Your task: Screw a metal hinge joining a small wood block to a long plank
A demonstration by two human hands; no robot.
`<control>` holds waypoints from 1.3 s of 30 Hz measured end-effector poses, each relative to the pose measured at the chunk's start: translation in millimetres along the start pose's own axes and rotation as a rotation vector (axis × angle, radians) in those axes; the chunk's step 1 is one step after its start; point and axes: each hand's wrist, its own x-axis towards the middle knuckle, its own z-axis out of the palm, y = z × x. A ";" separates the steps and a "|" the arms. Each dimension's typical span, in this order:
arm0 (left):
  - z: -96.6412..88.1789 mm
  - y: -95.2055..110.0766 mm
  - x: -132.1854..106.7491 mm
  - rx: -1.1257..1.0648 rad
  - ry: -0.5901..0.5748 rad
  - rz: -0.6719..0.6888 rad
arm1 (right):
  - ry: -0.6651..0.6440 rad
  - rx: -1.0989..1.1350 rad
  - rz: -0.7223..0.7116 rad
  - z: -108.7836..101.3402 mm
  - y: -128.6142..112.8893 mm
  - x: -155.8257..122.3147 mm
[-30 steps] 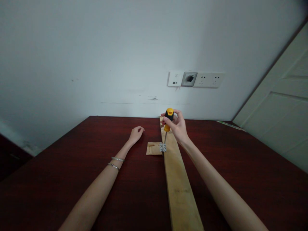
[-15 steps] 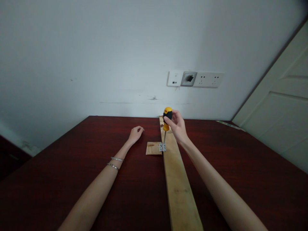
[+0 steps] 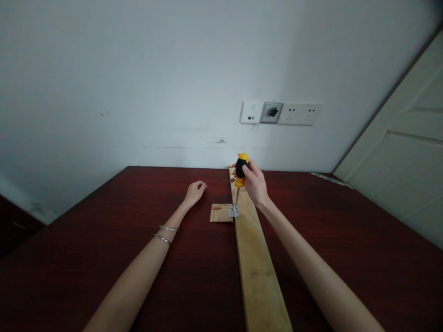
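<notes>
My right hand (image 3: 255, 183) grips a yellow and black screwdriver (image 3: 242, 166) by its handle. The tool stands nearly upright, its shaft running down to the right leaf of a silver hinge (image 3: 233, 211). That leaf lies on a long wooden board (image 3: 258, 263), and the other leaf is on a small wooden block (image 3: 220, 213) butted against the board's left side. To the left of the board, my left hand (image 3: 195, 192) rests on the table with its fingers curled and thumb and forefinger together; anything inside them is hidden. Two silver bracelets (image 3: 166, 234) circle the left wrist.
The dark red table (image 3: 187, 286) meets a white wall at the back. Wall sockets and switch plates (image 3: 282, 113) are mounted above it. A thin, pale strip (image 3: 332, 180) lies near the back right corner, beside a panelled white door (image 3: 408, 138).
My right hand's fingers and thumb have shifted around the screwdriver handle, with the handle leaning slightly further right. My left hand, the hinge and the wood stay where they were.
</notes>
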 end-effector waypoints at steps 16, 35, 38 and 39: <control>0.4 -0.8 0.0 0.003 -0.002 0.006 | 0.012 0.001 -0.015 4.6 -7.9 -1.6; 1.5 -3.2 1.6 0.015 -0.001 0.007 | 0.044 -0.055 -0.016 6.3 -7.2 -1.3; 1.1 -3.2 1.4 0.015 0.000 0.010 | -0.004 0.064 -0.011 4.4 -6.5 -0.3; 1.2 -3.4 1.4 0.014 0.000 0.013 | -0.011 0.098 -0.005 3.8 -6.0 0.2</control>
